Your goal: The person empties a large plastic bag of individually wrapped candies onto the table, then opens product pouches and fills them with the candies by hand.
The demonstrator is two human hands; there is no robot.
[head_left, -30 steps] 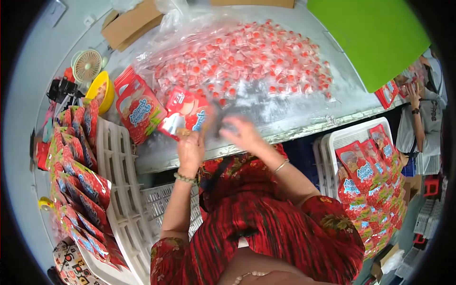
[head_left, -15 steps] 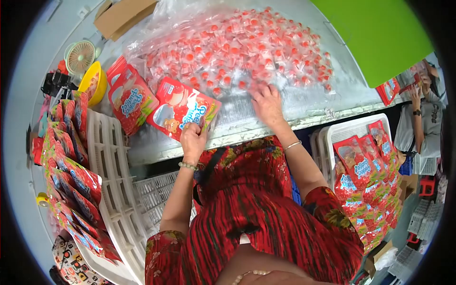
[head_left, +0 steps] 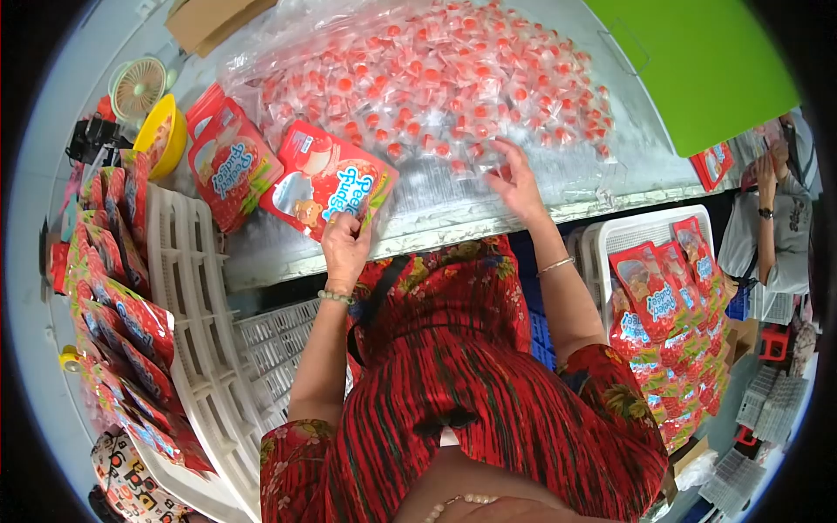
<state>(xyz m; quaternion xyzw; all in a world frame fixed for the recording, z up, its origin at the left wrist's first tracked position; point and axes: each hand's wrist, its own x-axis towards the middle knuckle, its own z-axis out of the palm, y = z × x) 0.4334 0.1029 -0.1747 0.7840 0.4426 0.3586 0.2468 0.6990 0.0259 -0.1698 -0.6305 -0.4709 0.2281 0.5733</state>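
Note:
My left hand (head_left: pixel 347 248) grips the lower right edge of a red printed pouch (head_left: pixel 318 187), whose printed face is up over the table's front part. My right hand (head_left: pixel 514 185) is at the front edge of a wide heap of clear-wrapped red candies (head_left: pixel 436 78). Its thumb and fingers are apart, and a wrapped candy (head_left: pixel 475 152) lies beside the fingertips; I see nothing clearly held. More red pouches (head_left: pixel 228 170) lie overlapped to the left of the held one.
Filled pouches stand in a white crate (head_left: pixel 205 349) at left and lie in a white tray (head_left: pixel 610 228) at right. A yellow bowl (head_left: pixel 166 139), a small fan (head_left: pixel 138 87), a cardboard box (head_left: pixel 209 22) and a green board (head_left: pixel 697 70) surround the table. A co-worker's arm (head_left: pixel 765 218) shows at far right.
My right hand has moved from beside the pouch to the heap's front edge, its fingers now spread. My left hand has kept hold of the pouch, which now lies more face-up.

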